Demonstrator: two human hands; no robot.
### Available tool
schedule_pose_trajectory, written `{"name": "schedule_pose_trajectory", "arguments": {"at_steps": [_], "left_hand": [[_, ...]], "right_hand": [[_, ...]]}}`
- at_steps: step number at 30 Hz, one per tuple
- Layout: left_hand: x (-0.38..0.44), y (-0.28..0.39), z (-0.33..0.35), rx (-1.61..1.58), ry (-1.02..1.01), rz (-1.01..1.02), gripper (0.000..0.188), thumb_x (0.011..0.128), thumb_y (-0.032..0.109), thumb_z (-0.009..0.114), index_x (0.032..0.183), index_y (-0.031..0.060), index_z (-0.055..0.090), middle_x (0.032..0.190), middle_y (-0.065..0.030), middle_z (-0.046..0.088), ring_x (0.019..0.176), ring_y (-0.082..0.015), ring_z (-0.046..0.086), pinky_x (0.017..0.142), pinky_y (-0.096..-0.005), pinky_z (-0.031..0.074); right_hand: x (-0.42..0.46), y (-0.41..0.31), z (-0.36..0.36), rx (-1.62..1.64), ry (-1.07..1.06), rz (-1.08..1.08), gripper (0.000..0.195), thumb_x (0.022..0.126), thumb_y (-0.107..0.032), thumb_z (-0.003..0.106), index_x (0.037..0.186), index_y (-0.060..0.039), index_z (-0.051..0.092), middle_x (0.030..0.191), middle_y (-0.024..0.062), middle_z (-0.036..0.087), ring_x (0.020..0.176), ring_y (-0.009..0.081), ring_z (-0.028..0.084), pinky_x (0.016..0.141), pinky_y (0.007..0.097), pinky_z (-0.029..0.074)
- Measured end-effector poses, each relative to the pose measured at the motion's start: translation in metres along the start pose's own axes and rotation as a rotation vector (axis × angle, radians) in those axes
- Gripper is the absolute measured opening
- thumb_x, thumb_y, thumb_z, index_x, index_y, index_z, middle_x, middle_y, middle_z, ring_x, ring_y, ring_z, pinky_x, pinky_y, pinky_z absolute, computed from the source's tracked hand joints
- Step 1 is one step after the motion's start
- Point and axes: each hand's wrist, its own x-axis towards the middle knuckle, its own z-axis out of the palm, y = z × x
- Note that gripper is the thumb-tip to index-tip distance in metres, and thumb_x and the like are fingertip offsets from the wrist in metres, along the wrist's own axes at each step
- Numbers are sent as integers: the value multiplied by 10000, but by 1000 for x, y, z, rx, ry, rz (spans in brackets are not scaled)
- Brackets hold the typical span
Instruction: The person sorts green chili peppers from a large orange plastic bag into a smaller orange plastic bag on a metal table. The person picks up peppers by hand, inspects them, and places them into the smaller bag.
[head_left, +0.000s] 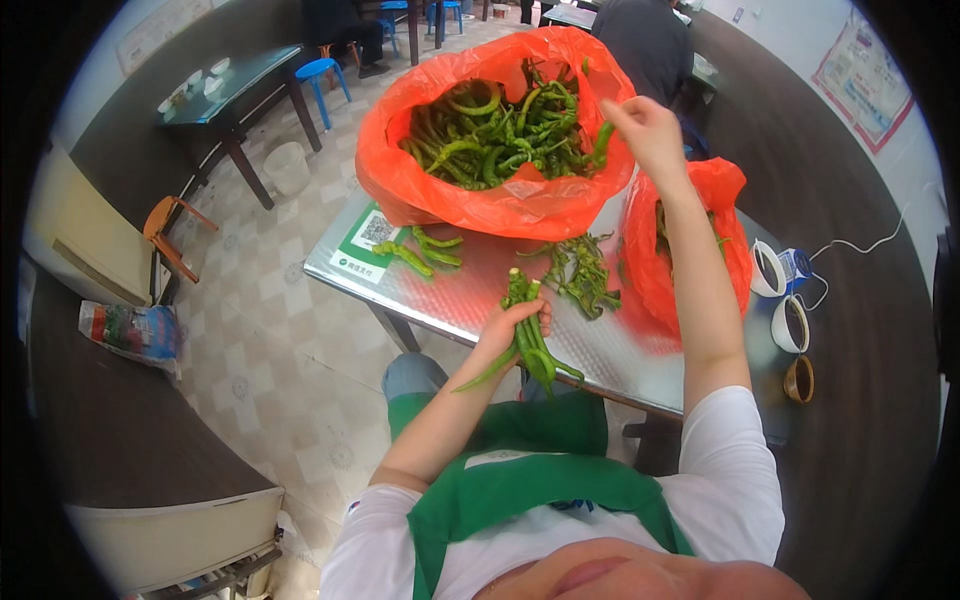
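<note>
My left hand (514, 322) grips a bunch of long green chili peppers (534, 349) at the near edge of the metal-topped table (450, 307). Their stem ends point up and away from me; the tips hang over the edge. At the right rim of a large, open red plastic bag (480, 214), my right hand (649, 135) pinches one green chili pepper (602, 142). More curled green chili peppers (495, 135) fill that bag. A few loose peppers (420, 251) lie before it on the left, and a heap of wilted stems and leaves (581, 274) lies closer to the middle.
A smaller red plastic bag (652, 270) stands under my right forearm. Beyond it are white bowls of dark liquid (790, 324), a brown cup (799, 379) and a white cable (862, 246). A person in dark clothing (645, 45) sits behind the large bag. A blue stool (319, 69) stands far left.
</note>
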Motion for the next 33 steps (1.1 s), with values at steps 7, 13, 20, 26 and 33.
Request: {"name": "schedule_pose_trajectory", "arguments": {"at_steps": [7,13,20,26,33], "left_hand": [[-11,-2,-1,-54,64,44,255,860,153,589,1075,45,504,1047,-128,593,957,-218,595,664,-285,489],[-36,-3,11,-12,15,177,234,857,104,580,1070,32,513,1088,-135,582,952,-190,586,677,-249,470],[-56,1,18,218,212,97,262,812,92,627,1039,-19,559,891,-96,623,742,-149,594,648,-247,478],[-57,-5,14,251,217,57,252,808,59,629,1043,-1,562,854,-72,612,759,-155,605,648,-258,485],[-64,5,34,265,327,111,264,797,72,652,1029,3,546,874,-77,611,776,-169,599,664,-269,476]], "right_hand": [[-143,10,-17,869,-49,68,109,845,-57,600,913,6,542,761,70,601,619,118,572,558,233,463],[-281,28,33,829,-335,329,220,770,70,635,940,13,508,868,117,600,755,164,619,673,265,513],[-237,24,33,816,-505,356,207,865,-78,581,1041,29,565,937,64,592,776,126,595,672,253,485],[-228,12,48,919,-608,488,128,858,-83,592,940,15,594,800,64,605,604,127,590,562,256,482],[-208,31,58,134,-148,-94,161,758,-43,641,912,1,626,780,142,565,708,291,583,622,349,469]]}}
